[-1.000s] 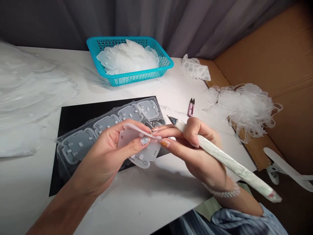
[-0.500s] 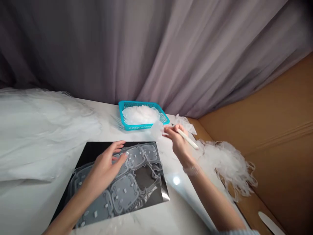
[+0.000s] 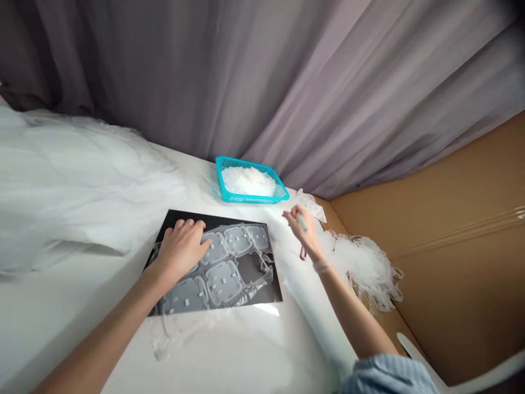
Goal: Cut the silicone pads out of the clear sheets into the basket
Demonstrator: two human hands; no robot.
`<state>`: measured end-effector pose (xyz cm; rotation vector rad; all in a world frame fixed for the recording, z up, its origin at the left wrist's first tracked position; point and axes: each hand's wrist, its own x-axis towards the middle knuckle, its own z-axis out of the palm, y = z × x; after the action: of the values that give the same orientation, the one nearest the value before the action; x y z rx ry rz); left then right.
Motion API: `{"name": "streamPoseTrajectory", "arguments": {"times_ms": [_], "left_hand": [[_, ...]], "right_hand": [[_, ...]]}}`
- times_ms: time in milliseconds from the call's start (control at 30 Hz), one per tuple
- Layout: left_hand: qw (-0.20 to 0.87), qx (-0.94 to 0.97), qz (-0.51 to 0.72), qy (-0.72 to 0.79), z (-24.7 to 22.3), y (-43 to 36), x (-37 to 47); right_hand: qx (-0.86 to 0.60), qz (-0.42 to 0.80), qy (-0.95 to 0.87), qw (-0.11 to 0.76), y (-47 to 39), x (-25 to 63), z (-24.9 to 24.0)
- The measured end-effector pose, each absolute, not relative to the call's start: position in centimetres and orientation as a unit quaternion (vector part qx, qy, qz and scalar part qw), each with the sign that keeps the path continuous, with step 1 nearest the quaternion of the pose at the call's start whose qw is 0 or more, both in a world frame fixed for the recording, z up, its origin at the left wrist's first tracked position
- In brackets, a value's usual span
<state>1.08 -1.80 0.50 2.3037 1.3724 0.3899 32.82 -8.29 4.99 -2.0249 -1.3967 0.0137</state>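
My left hand [image 3: 183, 247] lies with its fingers spread on the upper left of a clear plastic sheet [image 3: 223, 280] with rounded panels, which rests on a black board [image 3: 277, 293]. One panel area of the sheet, at its right side, is an open gap showing black. To the right of the board, my right hand [image 3: 302, 225] is closed around a pale pen-like tool [image 3: 302, 221], held above the white table. Behind the board stands a turquoise basket [image 3: 254, 199] with a heap of translucent white pieces [image 3: 248, 181] in it.
A large pile of translucent white film [image 3: 77, 180] covers the left of the table [image 3: 254, 350]. Trimmed white scraps [image 3: 365, 262] lie at the right by a cardboard wall [image 3: 459, 230]. A small dark pink object [image 3: 303, 253] is beside my right wrist. A grey curtain [image 3: 229, 71] hangs behind.
The translucent piece at my right fingertips has gone from there. My left hand has come down flat on the sheet. The whole view has shifted, and the board now appears farther away.
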Motion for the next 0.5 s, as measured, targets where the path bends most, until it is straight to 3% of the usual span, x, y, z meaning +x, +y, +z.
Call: {"name": "streamPoseTrajectory", "arguments": {"times_ms": [100,233,500], "left_hand": [[0.204,0.840,0.109,0.490,0.4,-1.6,1.3],[0.204,0.844,0.104,0.486,0.5,-1.4,1.4],[0.203,0.827,0.141,0.505,0.3,-1.5,3.3]], "right_hand": [[-0.771,0.059,-0.566,0.288,-14.2,30.6,2.4],[-0.759,0.072,-0.579,0.290,-18.0,27.5,-0.6],[-0.758,0.001,-0.554,0.346,-13.0,32.2,-0.3]]}}
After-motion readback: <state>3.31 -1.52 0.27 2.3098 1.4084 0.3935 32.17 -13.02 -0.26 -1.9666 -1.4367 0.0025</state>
